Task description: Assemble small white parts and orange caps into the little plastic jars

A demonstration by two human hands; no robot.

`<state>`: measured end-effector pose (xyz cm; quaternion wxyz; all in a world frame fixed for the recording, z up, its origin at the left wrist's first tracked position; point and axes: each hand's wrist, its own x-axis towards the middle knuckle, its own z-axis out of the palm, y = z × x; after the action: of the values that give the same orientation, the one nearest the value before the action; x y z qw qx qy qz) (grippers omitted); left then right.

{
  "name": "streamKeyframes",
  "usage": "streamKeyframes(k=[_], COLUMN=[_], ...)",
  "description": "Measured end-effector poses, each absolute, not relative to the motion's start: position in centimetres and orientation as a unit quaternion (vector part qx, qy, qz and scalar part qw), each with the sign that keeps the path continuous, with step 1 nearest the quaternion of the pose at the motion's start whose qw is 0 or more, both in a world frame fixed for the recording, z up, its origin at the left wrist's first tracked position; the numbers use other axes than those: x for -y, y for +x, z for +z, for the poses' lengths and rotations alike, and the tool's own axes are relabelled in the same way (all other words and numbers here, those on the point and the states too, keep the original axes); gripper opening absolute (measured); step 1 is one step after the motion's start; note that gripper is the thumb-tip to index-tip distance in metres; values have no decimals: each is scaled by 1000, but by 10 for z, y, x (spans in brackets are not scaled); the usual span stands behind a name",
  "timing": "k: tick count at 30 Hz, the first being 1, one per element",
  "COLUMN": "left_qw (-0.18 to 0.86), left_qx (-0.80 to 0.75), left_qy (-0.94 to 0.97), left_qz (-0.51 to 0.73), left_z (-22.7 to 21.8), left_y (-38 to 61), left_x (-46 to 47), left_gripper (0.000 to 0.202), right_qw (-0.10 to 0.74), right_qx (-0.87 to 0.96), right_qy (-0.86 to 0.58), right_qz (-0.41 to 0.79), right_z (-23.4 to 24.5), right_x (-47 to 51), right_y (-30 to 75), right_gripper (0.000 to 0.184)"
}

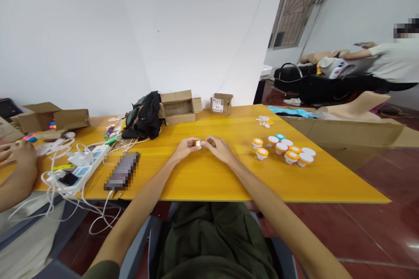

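Over the middle of the yellow table (203, 178), my two hands meet around a small orange-and-white piece (198, 143), too small to name more exactly. My left hand (186, 149) is closed, pinching the piece at its fingertips. From the other side my right hand (218, 149) is also closed, its thumb and fingertips against the piece; part of it is hidden behind the fingers. To the right stand several small clear tubs with orange lids (262, 151), white lids (306, 157) and a teal lid (279, 136).
Small white and orange parts (264, 121) lie behind the tubs. Left are a phone (122, 171), a power strip (90, 165) with tangled cables, and another person's hand (22, 152). A black bag (144, 117) and open cartons (178, 109) line the wall.
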<state>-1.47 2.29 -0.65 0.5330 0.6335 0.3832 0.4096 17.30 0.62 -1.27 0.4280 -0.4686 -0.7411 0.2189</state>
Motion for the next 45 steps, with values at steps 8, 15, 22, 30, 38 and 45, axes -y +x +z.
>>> streamKeyframes(k=[8, 15, 22, 30, 38, 45], left_qw=[536, 530, 536, 534, 532, 529], left_qx=[-377, -374, -375, -370, -371, -371], left_qy=[636, 647, 637, 642, 649, 649], left_qz=[408, 401, 407, 406, 399, 401], left_z=[-9, -9, -11, -12, -11, -12], left_y=[-15, -16, -16, -16, -16, -17], left_x=[-25, -24, -26, -27, -26, -27], left_gripper=[47, 43, 45, 44, 43, 43], right_qw=[416, 402, 414, 392, 351, 379], right_qx=[748, 758, 752, 752, 763, 755], right_qy=[-480, -477, -476, -492, -515, -498], right_qz=[193, 190, 193, 197, 172, 194], right_z=[-14, -14, -14, -12, -11, -9], right_x=[-7, -7, -6, -4, -5, -2], right_y=[173, 173, 172, 172, 173, 171], right_gripper=[40, 36, 26, 25, 42, 30])
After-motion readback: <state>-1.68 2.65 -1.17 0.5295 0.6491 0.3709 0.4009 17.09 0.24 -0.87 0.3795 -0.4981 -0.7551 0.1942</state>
